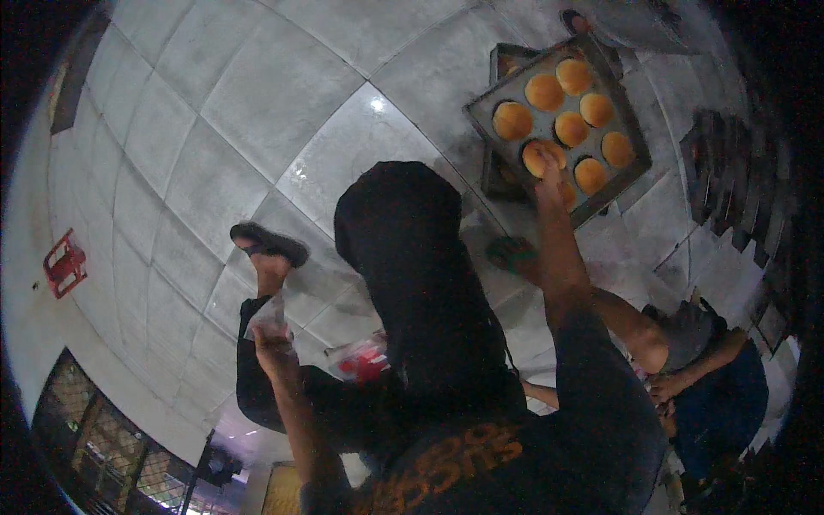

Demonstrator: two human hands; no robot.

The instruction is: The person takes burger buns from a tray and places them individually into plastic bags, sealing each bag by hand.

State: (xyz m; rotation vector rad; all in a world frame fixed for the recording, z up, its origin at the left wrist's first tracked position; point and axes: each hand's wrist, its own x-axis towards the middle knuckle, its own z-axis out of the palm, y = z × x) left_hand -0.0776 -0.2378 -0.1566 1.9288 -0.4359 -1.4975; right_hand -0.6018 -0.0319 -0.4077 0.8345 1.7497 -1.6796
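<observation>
My right hand reaches to a dark metal baking tray at the upper right, its fingers closed on a round golden bun. Several more buns, such as one bun in the middle, lie on the tray. At the lower left my left hand grips a clear plastic bag, whose contents I cannot make out. Between my arms rises a large black cloth-like shape; what it is cannot be told.
Another tray sits partly hidden under the first on the tiled floor. A red-and-clear package lies near my left leg. At the right another person's hand shows. A red plastic item stands far left.
</observation>
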